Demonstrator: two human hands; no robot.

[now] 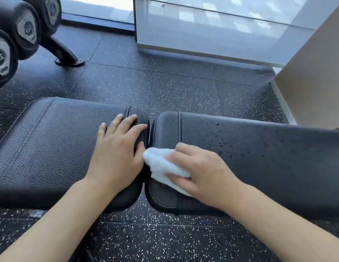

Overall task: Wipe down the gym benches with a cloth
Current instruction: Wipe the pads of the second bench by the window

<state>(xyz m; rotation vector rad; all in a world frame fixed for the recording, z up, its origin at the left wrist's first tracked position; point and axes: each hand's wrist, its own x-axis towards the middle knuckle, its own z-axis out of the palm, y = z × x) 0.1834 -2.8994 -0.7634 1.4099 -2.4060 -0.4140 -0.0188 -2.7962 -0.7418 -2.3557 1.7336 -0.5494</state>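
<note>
A black padded gym bench lies across the view in two parts, a left pad and a right pad, with a narrow gap between them. My left hand rests flat on the left pad near the gap, fingers straight. My right hand grips a crumpled white cloth and presses it on the right pad's end beside the gap. Small wet droplets speckle the right pad's top.
Black speckled rubber floor surrounds the bench. A dumbbell rack with black dumbbells and its foot stands at the far left. A glass partition and a beige wall are at the far right.
</note>
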